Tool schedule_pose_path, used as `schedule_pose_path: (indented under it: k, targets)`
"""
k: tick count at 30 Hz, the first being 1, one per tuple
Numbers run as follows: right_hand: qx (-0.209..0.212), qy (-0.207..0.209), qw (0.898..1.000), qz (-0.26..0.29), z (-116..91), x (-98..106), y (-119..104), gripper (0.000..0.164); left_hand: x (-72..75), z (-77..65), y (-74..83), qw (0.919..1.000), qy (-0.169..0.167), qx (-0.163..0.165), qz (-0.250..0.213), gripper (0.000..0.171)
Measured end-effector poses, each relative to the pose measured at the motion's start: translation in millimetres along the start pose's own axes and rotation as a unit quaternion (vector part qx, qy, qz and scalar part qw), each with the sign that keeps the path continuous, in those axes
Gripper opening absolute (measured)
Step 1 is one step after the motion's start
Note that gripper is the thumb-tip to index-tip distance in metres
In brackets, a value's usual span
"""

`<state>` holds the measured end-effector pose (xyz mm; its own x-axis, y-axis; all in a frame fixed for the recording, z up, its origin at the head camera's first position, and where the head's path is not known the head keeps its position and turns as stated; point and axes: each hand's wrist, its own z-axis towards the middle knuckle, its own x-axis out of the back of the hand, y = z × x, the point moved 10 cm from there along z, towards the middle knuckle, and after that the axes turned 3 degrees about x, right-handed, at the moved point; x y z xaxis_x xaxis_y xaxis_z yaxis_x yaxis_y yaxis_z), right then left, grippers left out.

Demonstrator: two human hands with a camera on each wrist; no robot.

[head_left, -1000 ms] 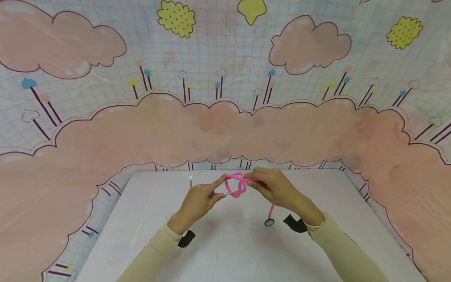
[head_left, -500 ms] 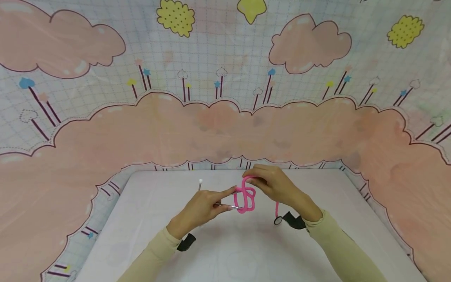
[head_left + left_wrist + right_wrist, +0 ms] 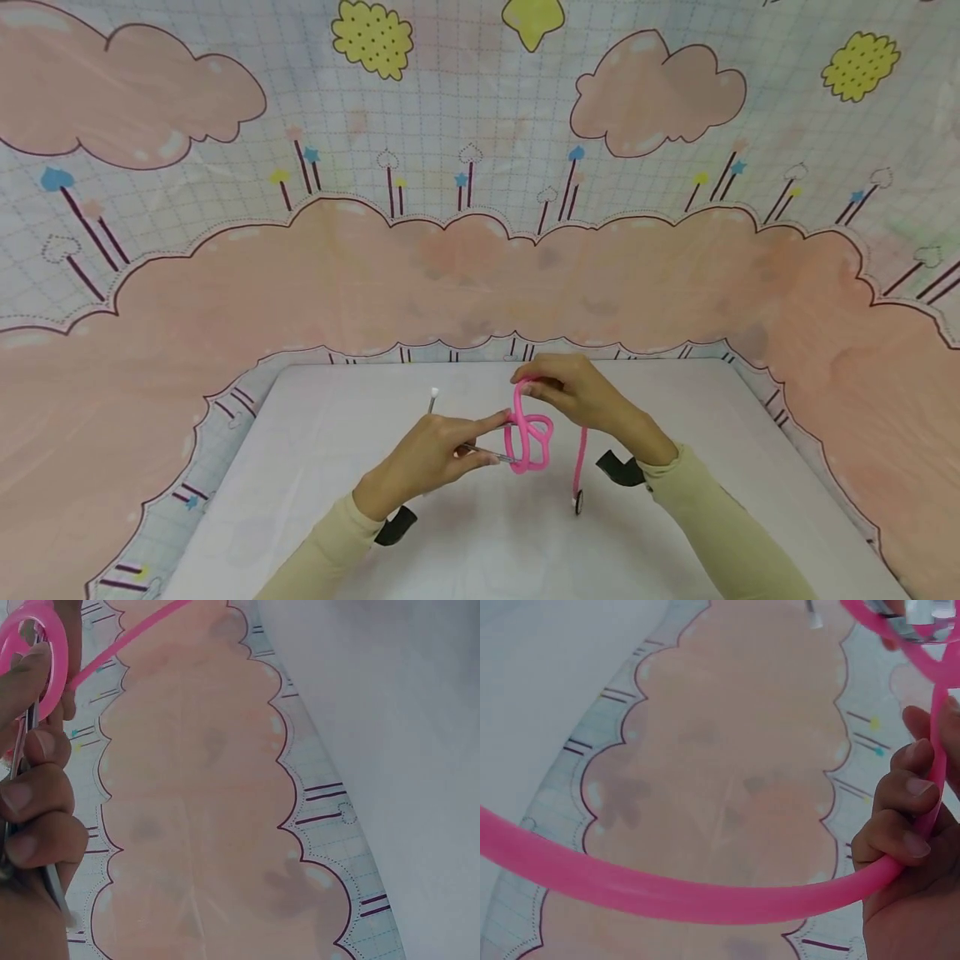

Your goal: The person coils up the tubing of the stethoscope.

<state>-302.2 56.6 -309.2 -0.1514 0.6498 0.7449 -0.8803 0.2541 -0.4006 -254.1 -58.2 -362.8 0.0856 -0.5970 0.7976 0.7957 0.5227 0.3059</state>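
Observation:
A stethoscope with pink tubing (image 3: 522,442) is held in the air above the white table. My left hand (image 3: 423,457) grips its metal ear tubes (image 3: 56,892), thumb and index finger spread at the coiled tubing. A white ear tip (image 3: 435,392) pokes up behind that hand. My right hand (image 3: 579,395) pinches the tubing just above the coil, and in the right wrist view its fingers curl round the tube (image 3: 705,904). From beneath the right hand a length of tube hangs down, with the dark-rimmed chest piece (image 3: 578,502) at its end, seen nearly edge-on.
The white table (image 3: 247,500) spreads below both hands. A patterned cloth (image 3: 450,283) with clouds covers the wall behind and the surroundings at the sides. Black straps (image 3: 396,527) show at both wrists.
My left hand and the coil have moved down and to the right. The right hand's stretch of tube now rises upright from the coil. The chest piece has swung and dropped lower.

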Motion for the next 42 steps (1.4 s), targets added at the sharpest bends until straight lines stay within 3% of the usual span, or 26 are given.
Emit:
schedule_pose_path:
  k: [9,17,21,28,33,42]
  targets:
    - [-0.032,-0.01,0.997,0.068,-2.9,-12.4,9.7,0.008,9.8,-1.8,21.3,0.9975,0.027,-0.064,-0.013,0.056]
    - [-0.075,-0.03,0.989,0.122,-6.1,-19.8,6.5,0.019,17.7,-1.8,33.8,0.9924,0.063,-0.103,-0.027,0.052]
    - [-0.106,-0.028,0.987,0.118,-12.5,-23.3,15.3,0.024,20.9,-3.3,28.0,0.9923,0.075,-0.086,-0.048,0.048]
    - [-0.14,-0.018,0.98,0.138,-17.4,-27.9,10.9,0.021,25.9,-6.8,14.0,0.9903,0.101,-0.043,-0.085,0.047]
    - [-0.176,-0.01,0.969,0.173,-29.5,-43.3,25.0,0.023,31.2,-10.0,4.1,0.9886,0.131,-0.008,-0.074,0.052]
    - [-0.217,-0.016,0.964,0.152,-60.2,-73.5,66.0,0.02,44.3,-18.0,-15.8,0.9797,0.185,0.034,-0.07,0.056]
